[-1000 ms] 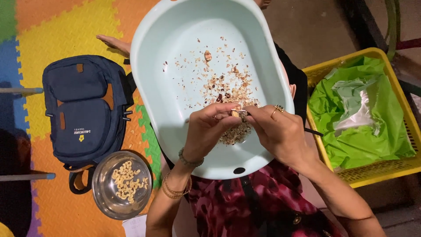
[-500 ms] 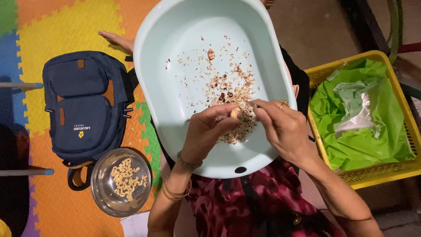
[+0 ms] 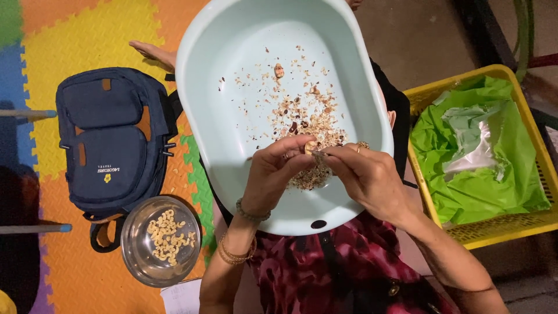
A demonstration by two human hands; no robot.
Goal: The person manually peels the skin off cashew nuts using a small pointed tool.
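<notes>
A small pale nut point(image 3: 311, 147) is pinched between the fingertips of the left hand point(image 3: 273, 171) and right hand point(image 3: 366, 174), which are brought together over the tub point(image 3: 232, 145), above a heap of husks point(image 3: 308, 119). Whether a tool is held in the right hand cannot be made out. A steel bowl point(image 3: 161, 242) of nuts and a navy backpack point(image 3: 110, 139) lie to the left, a yellow crate point(image 3: 494, 232) with green bags to the right.

a home floor used for hand work: bright foam puzzle mats point(image 3: 87, 40), a backpack point(image 3: 113, 139), a yellow plastic crate point(image 3: 500, 232) beside bare concrete.
</notes>
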